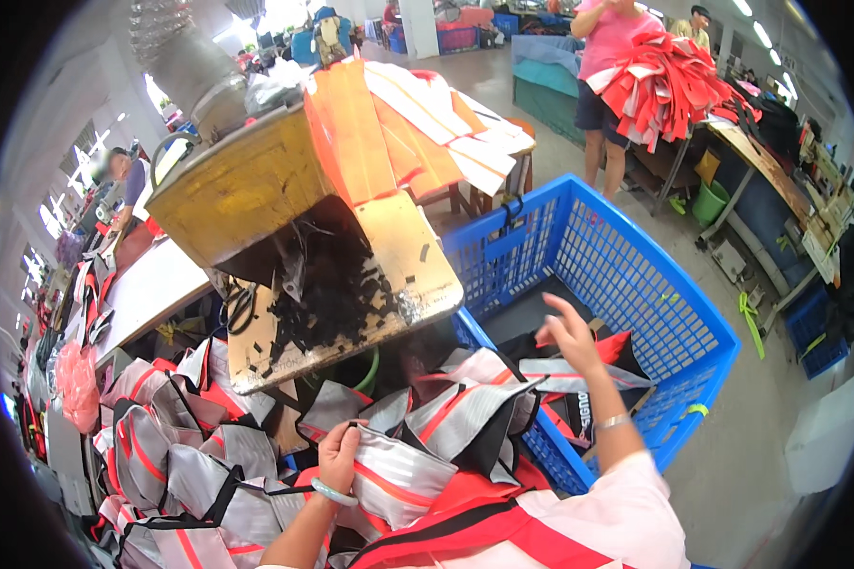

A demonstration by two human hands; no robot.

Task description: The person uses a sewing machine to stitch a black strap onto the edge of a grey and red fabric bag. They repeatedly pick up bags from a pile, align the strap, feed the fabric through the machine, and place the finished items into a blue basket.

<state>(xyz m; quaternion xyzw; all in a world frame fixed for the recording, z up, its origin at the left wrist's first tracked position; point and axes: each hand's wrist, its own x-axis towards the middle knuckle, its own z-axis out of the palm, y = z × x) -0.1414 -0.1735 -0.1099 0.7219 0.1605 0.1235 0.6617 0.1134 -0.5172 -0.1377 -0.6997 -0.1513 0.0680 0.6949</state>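
Our blue basket holds fabric beneath our spread right hand; our left hand pinches grey cloth; scraps litter the board; a co-worker stands beyond

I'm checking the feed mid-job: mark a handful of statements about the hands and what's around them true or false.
1. The left hand pinches the edge of a grey panel with a red stripe. True.
2. The right hand grips the scissors. False: it looks empty, and they are near the left edge of the tan board.
3. Dark scraps are scattered over the tan board. True.
4. The basket is green with solid walls. False: it is blue with openwork walls.
5. A person in a pink top holds a bunch of red and white strips. True.
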